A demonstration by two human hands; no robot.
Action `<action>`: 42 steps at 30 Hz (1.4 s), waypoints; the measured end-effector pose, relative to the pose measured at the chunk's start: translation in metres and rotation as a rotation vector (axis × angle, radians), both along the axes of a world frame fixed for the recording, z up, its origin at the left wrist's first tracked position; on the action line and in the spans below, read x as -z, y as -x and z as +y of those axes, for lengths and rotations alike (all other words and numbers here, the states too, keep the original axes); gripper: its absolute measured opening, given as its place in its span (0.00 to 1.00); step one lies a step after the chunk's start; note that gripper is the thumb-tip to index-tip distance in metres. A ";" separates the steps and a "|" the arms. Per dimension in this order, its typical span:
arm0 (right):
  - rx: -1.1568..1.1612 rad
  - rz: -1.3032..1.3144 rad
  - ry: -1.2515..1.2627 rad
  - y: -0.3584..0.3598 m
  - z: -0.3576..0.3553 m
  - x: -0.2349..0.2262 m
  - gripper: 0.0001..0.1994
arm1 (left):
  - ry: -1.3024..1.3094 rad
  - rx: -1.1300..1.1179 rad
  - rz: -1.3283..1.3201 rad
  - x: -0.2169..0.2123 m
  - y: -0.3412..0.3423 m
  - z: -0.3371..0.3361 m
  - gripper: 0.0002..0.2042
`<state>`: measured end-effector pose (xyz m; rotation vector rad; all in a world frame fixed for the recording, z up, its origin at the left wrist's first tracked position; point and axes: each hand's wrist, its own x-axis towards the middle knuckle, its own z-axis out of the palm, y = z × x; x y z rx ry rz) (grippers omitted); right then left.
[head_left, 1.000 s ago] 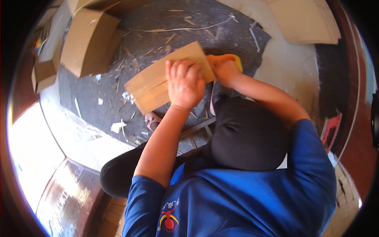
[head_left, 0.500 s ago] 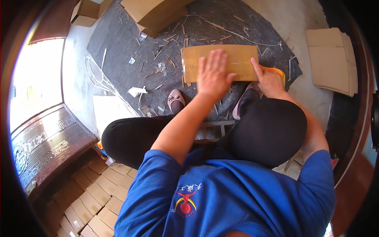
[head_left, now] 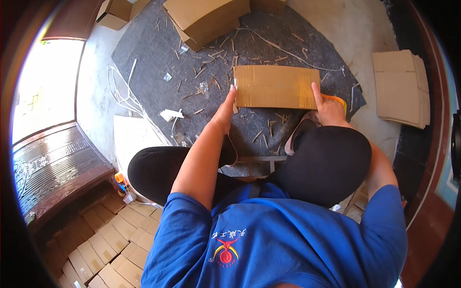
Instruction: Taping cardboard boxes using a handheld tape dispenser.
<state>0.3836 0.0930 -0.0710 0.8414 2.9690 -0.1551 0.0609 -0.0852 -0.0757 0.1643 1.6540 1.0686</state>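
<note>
A long cardboard box [head_left: 276,86] with shiny tape along its right end is held level in front of my knees. My left hand [head_left: 225,113] grips its left end, the thumb at the edge and the other fingers mostly hidden down the side. At the right end, my right hand [head_left: 330,111] has its index finger laid against the box's edge. Its other fingers curl round an orange and yellow tape dispenser [head_left: 341,102], mostly hidden behind the hand.
Bigger cardboard boxes [head_left: 206,19] stand beyond, on a dark mat [head_left: 158,96] strewn with scraps and white straps [head_left: 120,91]. Flattened cartons [head_left: 401,89] are stacked at the right. Rows of small boxes [head_left: 110,240] lie at the lower left, near a carved dark wooden panel [head_left: 62,163].
My left hand has moved off the box's top, leftward and down to its left end. The right hand keeps its place at the right end. The view has shifted slightly.
</note>
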 end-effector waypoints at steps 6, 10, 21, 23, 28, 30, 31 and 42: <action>0.019 -0.013 0.010 0.003 0.000 0.004 0.50 | -0.135 0.165 0.574 -0.002 0.005 0.052 0.36; -0.008 -0.052 -0.007 0.003 0.001 0.015 0.50 | -0.105 0.149 0.841 0.012 0.003 0.055 0.31; 0.371 -0.295 0.423 0.018 -0.006 -0.075 0.56 | -0.226 0.118 0.494 0.014 0.006 0.039 0.27; 0.317 -0.253 0.564 0.022 0.000 -0.081 0.53 | -0.281 0.086 0.444 0.019 0.013 0.038 0.26; 0.382 0.075 0.726 0.021 0.012 -0.061 0.36 | -0.006 -0.070 0.606 -0.006 -0.005 0.058 0.23; 0.301 0.205 0.726 0.022 0.018 -0.069 0.32 | -0.056 -0.142 0.621 -0.026 -0.008 0.047 0.21; 0.262 0.236 0.730 0.051 0.015 -0.101 0.32 | -0.197 0.104 1.268 -0.001 0.031 0.012 0.18; 0.372 0.608 0.188 0.223 0.108 -0.263 0.35 | -0.538 -0.506 0.926 -0.285 0.112 0.099 0.34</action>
